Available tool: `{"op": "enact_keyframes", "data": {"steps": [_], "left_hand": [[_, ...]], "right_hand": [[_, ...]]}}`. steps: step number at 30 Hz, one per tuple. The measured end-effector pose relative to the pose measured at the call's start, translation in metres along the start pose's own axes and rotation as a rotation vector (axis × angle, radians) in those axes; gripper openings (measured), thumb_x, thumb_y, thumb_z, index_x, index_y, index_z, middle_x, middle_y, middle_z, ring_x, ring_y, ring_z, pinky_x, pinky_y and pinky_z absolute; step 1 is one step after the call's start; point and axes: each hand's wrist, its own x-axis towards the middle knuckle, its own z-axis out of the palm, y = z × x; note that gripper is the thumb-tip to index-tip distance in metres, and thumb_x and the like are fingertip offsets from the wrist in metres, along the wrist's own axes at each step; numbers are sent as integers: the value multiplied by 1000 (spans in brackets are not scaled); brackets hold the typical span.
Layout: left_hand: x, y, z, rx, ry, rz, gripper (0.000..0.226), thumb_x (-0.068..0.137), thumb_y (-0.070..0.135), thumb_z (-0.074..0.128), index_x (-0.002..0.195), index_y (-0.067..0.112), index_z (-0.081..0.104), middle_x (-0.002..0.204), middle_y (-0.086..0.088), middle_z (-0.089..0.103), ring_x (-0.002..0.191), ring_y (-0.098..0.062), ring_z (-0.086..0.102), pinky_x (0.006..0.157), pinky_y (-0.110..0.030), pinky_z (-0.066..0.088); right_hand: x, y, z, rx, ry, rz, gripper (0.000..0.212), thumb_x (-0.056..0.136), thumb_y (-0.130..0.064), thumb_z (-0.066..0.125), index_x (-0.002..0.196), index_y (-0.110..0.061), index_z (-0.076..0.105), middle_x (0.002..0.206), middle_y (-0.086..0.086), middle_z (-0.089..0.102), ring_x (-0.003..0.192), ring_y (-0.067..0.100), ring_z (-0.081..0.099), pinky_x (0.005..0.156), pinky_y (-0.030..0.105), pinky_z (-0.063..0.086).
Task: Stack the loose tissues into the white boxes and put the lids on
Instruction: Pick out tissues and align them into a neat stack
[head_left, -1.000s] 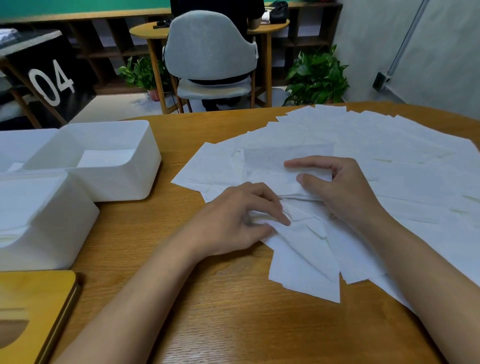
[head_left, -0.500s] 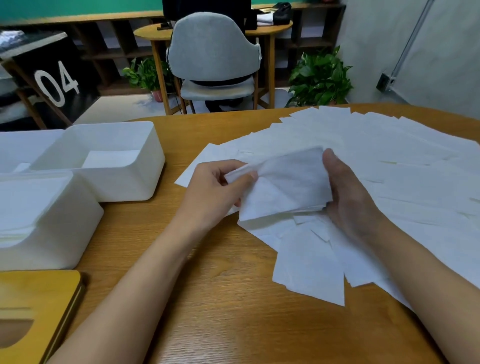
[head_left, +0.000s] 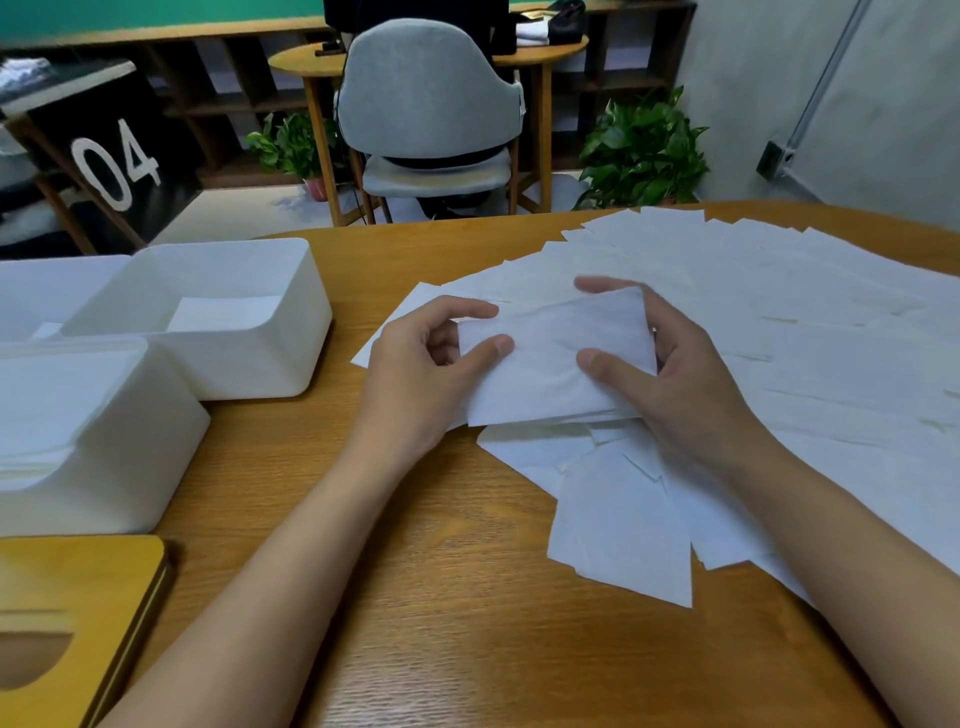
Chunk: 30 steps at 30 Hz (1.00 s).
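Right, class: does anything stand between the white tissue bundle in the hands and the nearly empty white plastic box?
Nothing visible does. The left hand and right hand hold the white tissue bundle; only bare wooden tabletop lies between it and that lidless white plastic box.

Two hands: left hand (head_left: 421, 374), right hand (head_left: 675, 374). One stack of tissues (head_left: 550, 364) between them, sheet count unreadable. Many loose tissues (head_left: 779, 338) over the right side of the table (head_left: 441, 623), dozens overlapping, no exact count possible. Two white boxes at the left edge: far box (head_left: 260, 358) and near box (head_left: 130, 467). A third white shape (head_left: 47, 291) sits behind them, maybe another box, can't tell. One wooden lid (head_left: 78, 597) at the near-left corner. One chair (head_left: 431, 88). Two plants: left plant (head_left: 291, 140), right plant (head_left: 644, 150).
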Motion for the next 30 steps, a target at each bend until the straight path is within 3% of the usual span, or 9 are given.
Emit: {"op": "enact_keyframes", "data": {"steps": [4, 6, 8, 10, 15, 17, 19, 23, 30], "left_hand": [[-4, 5, 6, -61, -37, -73, 40, 94, 45, 75, 132, 41, 63, 122, 21, 64, 110, 12, 58, 86, -11, 49], [-4, 8, 6, -234, -120, -165, 44, 92, 50, 77, 133, 49, 62, 124, 23, 67, 121, 0, 61, 101, -27, 54], [-6, 13, 5, -337, -165, -209, 48, 91, 35, 80, 134, 46, 62, 114, 22, 74, 115, -11, 70, 97, -37, 60], [-7, 15, 3, -363, -164, -189, 51, 94, 18, 78, 137, 39, 60, 111, 6, 79, 103, -18, 76, 86, -39, 64], [-7, 8, 9, -118, -61, -8, 54, 95, 15, 78, 140, 34, 55, 118, 4, 74, 104, -12, 73, 83, -33, 62], [-9, 4, 13, 101, 5, 150, 61, 91, 21, 82, 140, 36, 49, 126, 12, 63, 114, -4, 62, 91, -17, 51], [-12, 3, 16, 293, 4, 338, 53, 86, 22, 86, 130, 29, 56, 118, 11, 58, 107, -4, 56, 86, -8, 40], [-23, 10, 24, 237, -375, 358, 20, 79, 26, 93, 90, 21, 77, 83, 7, 68, 79, -17, 62, 70, -12, 37], [-45, 22, 41, 317, -798, 346, 42, 64, 44, 100, 99, 30, 81, 91, 12, 66, 94, -9, 60, 76, -16, 41]], "right_hand": [[2, -1, -4, 96, -4, -40, 67, 98, -8, 70, 150, -42, 44, 143, -4, 61, 120, 19, 69, 88, 31, 61], [2, -2, -5, 148, -3, -27, 71, 97, -7, 70, 151, -44, 41, 141, -2, 63, 118, 21, 70, 86, 34, 62], [2, -1, -6, 92, 16, -27, 72, 97, -9, 71, 150, -46, 40, 138, -1, 65, 114, 21, 72, 87, 38, 63], [3, 0, -8, 52, 4, -20, 71, 97, -10, 72, 148, -48, 41, 133, 0, 68, 108, 22, 73, 85, 38, 63], [3, 2, -15, 39, -117, 4, 34, 96, -3, 68, 122, -24, 77, 121, -6, 76, 113, 14, 71, 90, 30, 55], [4, 8, -15, -47, -75, 13, 33, 98, 2, 66, 114, -22, 80, 116, -10, 78, 114, 9, 70, 96, 30, 54], [6, 11, -15, -105, -12, 11, 34, 97, 3, 65, 111, -24, 81, 114, -13, 78, 115, 5, 69, 99, 26, 52], [11, 15, -18, -127, 78, 8, 38, 95, 4, 64, 108, -26, 82, 111, -18, 78, 114, -2, 67, 97, 13, 47], [10, 15, -15, -134, 81, 16, 38, 94, 5, 63, 107, -26, 82, 110, -20, 77, 112, -4, 67, 91, 8, 45]]}}
